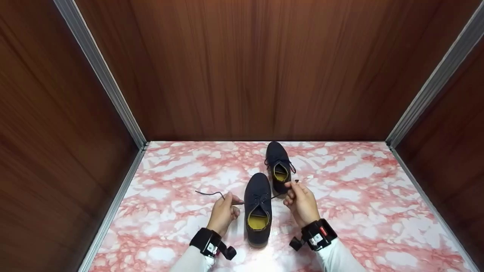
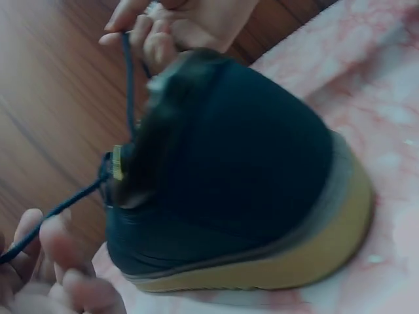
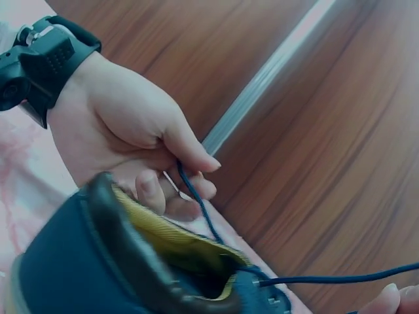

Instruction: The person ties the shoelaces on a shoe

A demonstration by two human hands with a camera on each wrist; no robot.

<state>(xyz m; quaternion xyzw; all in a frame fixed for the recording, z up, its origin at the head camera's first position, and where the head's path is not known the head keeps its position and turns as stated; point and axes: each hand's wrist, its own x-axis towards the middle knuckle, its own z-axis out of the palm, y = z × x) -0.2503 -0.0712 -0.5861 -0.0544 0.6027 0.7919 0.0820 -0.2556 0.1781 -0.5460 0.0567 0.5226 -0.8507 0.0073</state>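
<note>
A dark navy lace-up shoe (image 1: 258, 189) with a yellow lining stands between my hands, its toe pointing away from me. To its left, my left hand (image 1: 223, 213) pinches one end of the shoelace (image 3: 203, 209), whose loose tail trails out leftward past the fingers. On the other side, my right hand (image 1: 302, 202) pinches the opposite lace end and draws it out taut from the eyelets. In the left wrist view the shoe's heel (image 2: 249, 170) and tan sole (image 2: 327, 248) fill the middle, with a lace running out to each hand.
A second navy shoe (image 1: 278, 155), its lace tied, stands just behind and right of the first, close to the back wall (image 1: 242, 75). The surface (image 1: 166, 196) has a red-and-white marbled pattern. Brown wood-look panels with metal edge strips (image 1: 113, 83) enclose the sides.
</note>
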